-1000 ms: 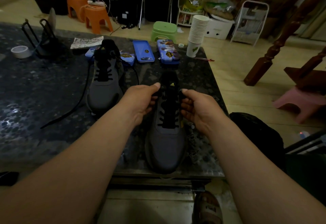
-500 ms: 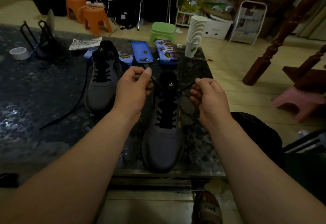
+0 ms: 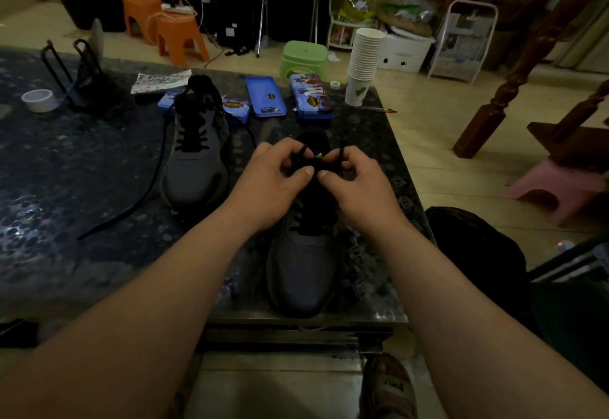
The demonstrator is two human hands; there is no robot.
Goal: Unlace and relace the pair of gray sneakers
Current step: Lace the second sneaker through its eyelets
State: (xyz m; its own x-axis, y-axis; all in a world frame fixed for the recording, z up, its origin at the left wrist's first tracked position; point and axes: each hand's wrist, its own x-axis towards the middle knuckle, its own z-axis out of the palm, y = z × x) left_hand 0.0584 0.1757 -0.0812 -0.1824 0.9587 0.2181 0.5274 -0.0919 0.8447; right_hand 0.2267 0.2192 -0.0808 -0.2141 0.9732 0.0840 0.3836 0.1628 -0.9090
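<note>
One gray sneaker [image 3: 303,263] stands on the table [image 3: 66,161] by the near edge, close to the near right corner, with its toe toward the person. Both hands are over its tongue, and their thumbs almost touch. The left hand [image 3: 273,184] has its grip closed: thumb and curled fingers pinch a strand of the black lace [image 3: 304,163]. The right hand [image 3: 356,184] is closed in the same way on the other strand, and a short piece of lace sticks up above its fingers. The light is too dim to tell whether the strands are crossed or knotted between the hands.

The second sneaker [image 3: 197,168] stands farther in, toward the far edge and to the left of the first. Only its lower eyelets are laced. A loose lace [image 3: 131,207] trails from it across the table toward the near left. Blue tins [image 3: 265,95] lie along the far edge, a stack of paper cups [image 3: 364,59] stands at the far right corner, and a roll of tape [image 3: 39,100] sits far off to the left.
</note>
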